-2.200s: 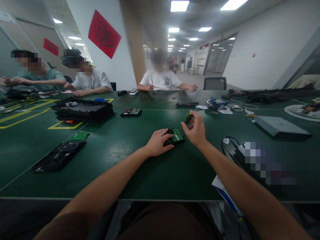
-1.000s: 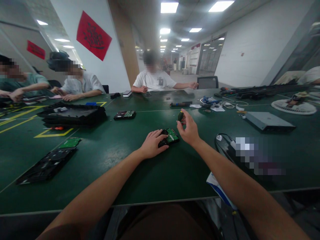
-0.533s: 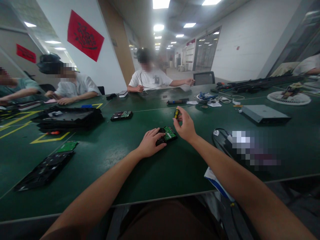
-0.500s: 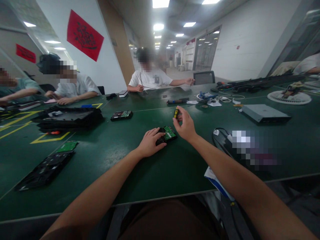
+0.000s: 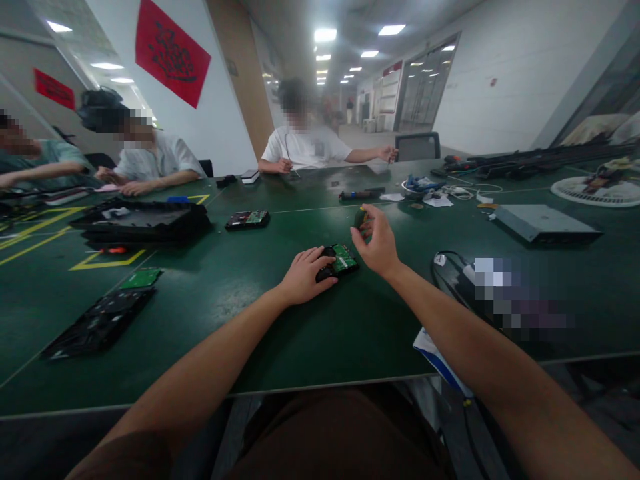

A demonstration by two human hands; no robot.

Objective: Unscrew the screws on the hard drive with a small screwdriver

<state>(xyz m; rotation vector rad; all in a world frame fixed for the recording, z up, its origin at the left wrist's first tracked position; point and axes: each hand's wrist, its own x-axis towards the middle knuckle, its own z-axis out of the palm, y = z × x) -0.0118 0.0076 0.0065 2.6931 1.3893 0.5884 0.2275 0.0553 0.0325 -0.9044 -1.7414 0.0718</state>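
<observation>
A hard drive (image 5: pixel 346 259) with its green circuit board facing up lies on the table in front of me. My left hand (image 5: pixel 306 275) grips its left part, thumb along the near side and fingers over the top. In my right hand (image 5: pixel 376 241), just above the drive's right end, is a screwdriver (image 5: pixel 359 217) with a yellow and dark handle. Its handle stands roughly upright, partly hidden by my fingers. The thin shaft points down towards the board; whether the tip sits in a screw I cannot tell.
A second hard drive (image 5: pixel 247 220) lies beyond my left hand. Dark casing parts (image 5: pixel 103 323) and a green board (image 5: pixel 143 278) are at the left, near a black tray (image 5: pixel 145 223). At the right are a grey metal drive (image 5: pixel 545 223) and a cable (image 5: pixel 440 267). Co-workers sit opposite.
The view has shifted slightly. My right hand has turned around the screwdriver, so the handle's yellow side shows less. My left hand keeps its hold on the hard drive.
</observation>
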